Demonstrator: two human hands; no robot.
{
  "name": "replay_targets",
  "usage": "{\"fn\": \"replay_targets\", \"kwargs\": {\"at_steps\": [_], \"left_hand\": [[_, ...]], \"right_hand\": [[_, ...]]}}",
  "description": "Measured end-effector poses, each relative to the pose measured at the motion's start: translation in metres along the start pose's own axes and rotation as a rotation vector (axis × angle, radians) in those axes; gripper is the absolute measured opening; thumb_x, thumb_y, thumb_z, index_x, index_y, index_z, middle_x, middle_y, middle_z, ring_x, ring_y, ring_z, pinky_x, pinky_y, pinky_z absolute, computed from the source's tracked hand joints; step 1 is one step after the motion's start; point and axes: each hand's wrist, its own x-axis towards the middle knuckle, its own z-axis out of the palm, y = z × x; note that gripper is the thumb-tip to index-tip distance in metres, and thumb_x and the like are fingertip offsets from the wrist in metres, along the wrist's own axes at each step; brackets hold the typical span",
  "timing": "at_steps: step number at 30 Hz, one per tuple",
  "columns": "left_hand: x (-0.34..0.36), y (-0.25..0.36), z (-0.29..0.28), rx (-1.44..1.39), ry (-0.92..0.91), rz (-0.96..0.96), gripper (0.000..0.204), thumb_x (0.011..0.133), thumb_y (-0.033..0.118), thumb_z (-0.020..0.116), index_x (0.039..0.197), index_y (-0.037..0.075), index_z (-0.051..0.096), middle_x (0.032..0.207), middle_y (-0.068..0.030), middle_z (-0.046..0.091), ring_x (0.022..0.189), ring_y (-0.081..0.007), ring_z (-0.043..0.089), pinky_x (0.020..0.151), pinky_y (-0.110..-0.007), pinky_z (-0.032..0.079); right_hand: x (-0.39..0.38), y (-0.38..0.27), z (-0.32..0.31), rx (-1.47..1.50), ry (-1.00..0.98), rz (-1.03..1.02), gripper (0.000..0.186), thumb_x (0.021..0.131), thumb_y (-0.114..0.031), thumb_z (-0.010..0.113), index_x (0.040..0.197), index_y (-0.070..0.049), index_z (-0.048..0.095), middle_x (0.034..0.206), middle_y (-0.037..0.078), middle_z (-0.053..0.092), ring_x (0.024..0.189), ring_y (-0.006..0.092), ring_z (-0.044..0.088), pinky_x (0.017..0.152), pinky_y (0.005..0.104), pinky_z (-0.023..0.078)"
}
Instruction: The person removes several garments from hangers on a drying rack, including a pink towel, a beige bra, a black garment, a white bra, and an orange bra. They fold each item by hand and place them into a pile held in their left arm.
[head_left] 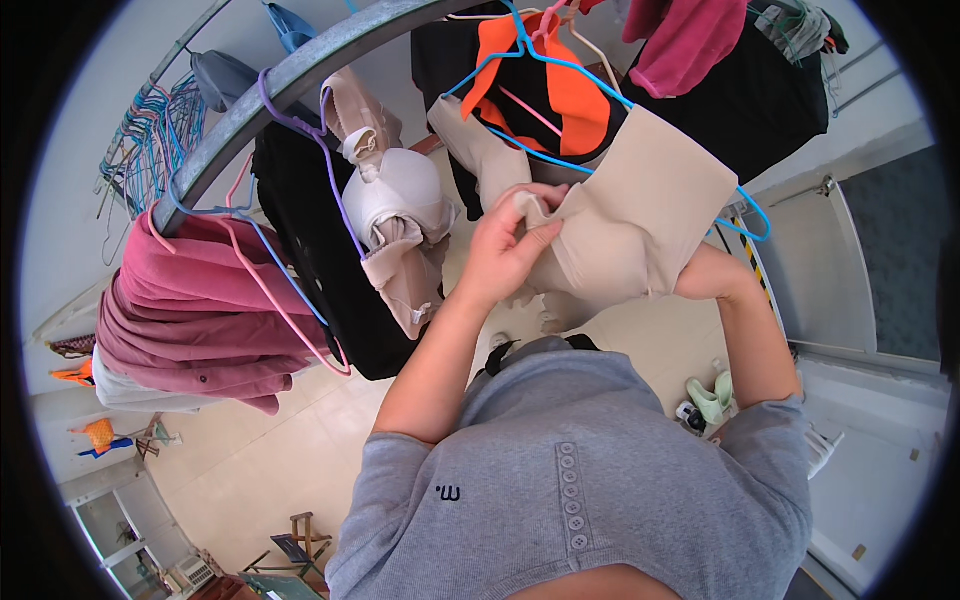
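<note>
A beige bra [640, 215] hangs by its wide straps on a blue hanger [540, 155] in front of me. My left hand [510, 240] is closed on the bra's left part, with fabric pinched between thumb and fingers. At the bra's right side, my right hand [712, 272] reaches in behind the cup. Its fingers are hidden by the fabric, so their pose does not show. Just beyond hangs a black garment with an orange collar [585, 110].
A metal rail [340, 50] curves overhead. To the left hang beige and white bras [400, 195] on a purple hanger, a black garment [300, 230] and pink clothes [200, 300]. Bunched hangers [150, 145] are at far left. Green shoes [710, 400] lie on the floor at right.
</note>
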Motion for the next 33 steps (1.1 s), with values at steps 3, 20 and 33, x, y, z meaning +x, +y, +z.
{"fn": "replay_targets", "kwargs": {"at_steps": [3,20,33], "left_hand": [[0.006,0.012,0.011,-0.290,-0.200,-0.213,0.023,0.099,0.018,0.059,0.119,0.007,0.059,0.108,0.0039,0.061,0.096,-0.0086,0.055,0.086,-0.026,0.045],[0.010,0.012,0.005,-0.748,0.274,-0.330,0.019,0.103,0.012,0.048,0.115,0.005,0.061,0.110,-0.0075,0.068,0.101,-0.0155,0.065,0.090,-0.032,0.052],[0.009,0.020,0.017,-0.727,-0.196,-0.628,0.031,0.105,0.023,0.047,0.128,0.003,0.054,0.116,-0.0055,0.065,0.102,-0.0139,0.064,0.089,-0.031,0.052]], "right_hand": [[0.002,-0.001,0.007,0.084,-0.003,-0.093,0.047,0.083,-0.014,0.075,0.127,-0.004,0.061,0.128,0.011,0.063,0.120,0.0231,0.056,0.099,0.0359,0.045],[-0.009,-0.002,0.000,0.132,0.057,-0.081,0.036,0.089,-0.001,0.057,0.125,0.001,0.060,0.123,0.007,0.063,0.118,0.0171,0.055,0.101,0.0321,0.043],[0.008,0.000,0.036,0.528,0.154,-0.103,0.039,0.089,-0.003,0.057,0.129,-0.001,0.058,0.120,0.004,0.061,0.110,0.0138,0.056,0.092,0.0303,0.047]]}}
